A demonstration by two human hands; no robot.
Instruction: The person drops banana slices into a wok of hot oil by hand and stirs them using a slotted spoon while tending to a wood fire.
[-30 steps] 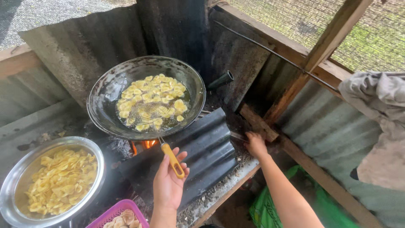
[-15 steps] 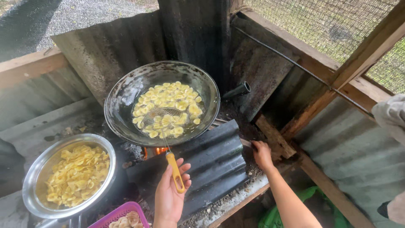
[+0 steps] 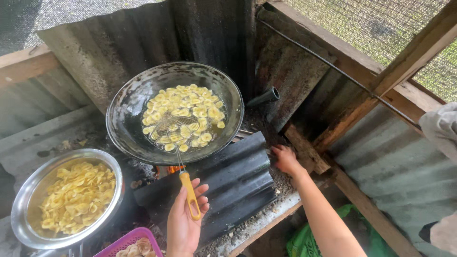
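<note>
A steel bowl (image 3: 66,197) heaped with pale yellow raw slices (image 3: 74,197) sits at the lower left edge of the stove ledge. Just to its right, at the bottom edge, a purple plastic basket (image 3: 124,242) shows a few browner pieces (only its corner is in view). A dark corrugated metal sheet (image 3: 223,183) lies across the front of the fire, with an orange glow (image 3: 173,168) at its upper left edge. Rusty corrugated panels (image 3: 119,47) form the back wall. Wooden beams (image 3: 381,81) cross at the right, wire mesh (image 3: 362,24) behind them, and a green bag (image 3: 304,240) lies below.
</note>
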